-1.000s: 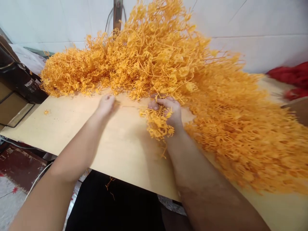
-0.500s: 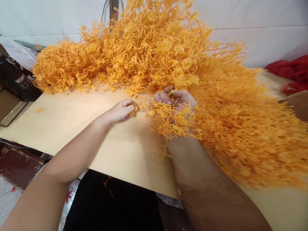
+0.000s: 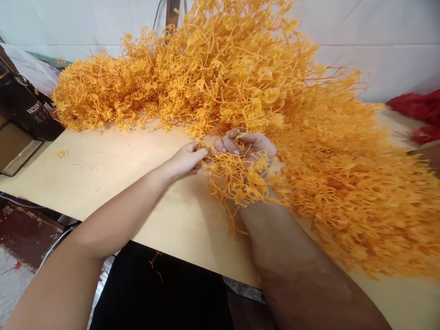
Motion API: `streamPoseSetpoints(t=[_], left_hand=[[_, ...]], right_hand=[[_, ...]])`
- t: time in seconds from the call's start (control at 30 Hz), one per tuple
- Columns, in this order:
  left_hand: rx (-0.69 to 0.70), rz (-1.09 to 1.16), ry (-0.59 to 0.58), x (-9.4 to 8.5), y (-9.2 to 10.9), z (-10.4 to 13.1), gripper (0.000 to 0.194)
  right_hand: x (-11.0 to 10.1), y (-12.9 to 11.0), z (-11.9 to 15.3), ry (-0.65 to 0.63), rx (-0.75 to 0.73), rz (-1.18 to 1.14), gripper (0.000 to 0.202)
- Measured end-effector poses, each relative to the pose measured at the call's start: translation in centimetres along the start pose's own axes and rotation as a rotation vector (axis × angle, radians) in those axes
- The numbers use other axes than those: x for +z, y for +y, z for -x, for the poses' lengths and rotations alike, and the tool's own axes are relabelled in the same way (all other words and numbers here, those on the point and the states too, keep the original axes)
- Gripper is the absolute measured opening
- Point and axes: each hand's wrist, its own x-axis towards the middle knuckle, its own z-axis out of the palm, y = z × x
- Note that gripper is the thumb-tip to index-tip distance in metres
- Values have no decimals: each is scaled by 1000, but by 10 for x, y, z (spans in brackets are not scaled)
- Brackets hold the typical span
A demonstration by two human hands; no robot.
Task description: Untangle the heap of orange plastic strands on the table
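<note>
My right hand, palm turned up, has its fingers curled round a small bunch of orange plastic flower sprigs that droops over the wrist. Close beside it, my left hand pinches the left edge of that bunch between thumb and fingers; the exact piece in the pinch is partly hidden. Behind both hands rises a large heap of the same orange plastic sprigs, with thin curly stems and tiny blossoms. The heap spreads along the right side past my right forearm.
A pale wooden tabletop lies under my arms, with one loose orange blossom on it. At the left edge stands a black bottle near a brown box. Red plastic foliage lies at the far right, by the white wall.
My left hand has moved right, up to the bunch in my right hand, and now pinches at its edge. My right hand keeps hold of the bunch. The view has shifted slightly.
</note>
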Motion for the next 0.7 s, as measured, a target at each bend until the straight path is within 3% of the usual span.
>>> streamPoseSetpoints(t=[0.07,0.2,0.27,0.33,0.47,0.7], left_hand=[[94,-89,24,-2,-3,-4,5],[313,-277,-82,-15,-4,-6,12],[373,-374,-99,-24,-2,-4,17],[405,-487,-87,-31,-1,-3,20],[417,-599,-67,-36,5,1,16],[209,-467,-35,-20,22,13,14]], right_hand=[[0,0,0,7,-28,69,11],[2,5,-2,170,-77,369,23],[5,7,-4,208,6,492,33],[6,7,-5,120,121,568,35],[2,8,-8,-32,101,692,28],[9,19,-15,149,-52,750,15]])
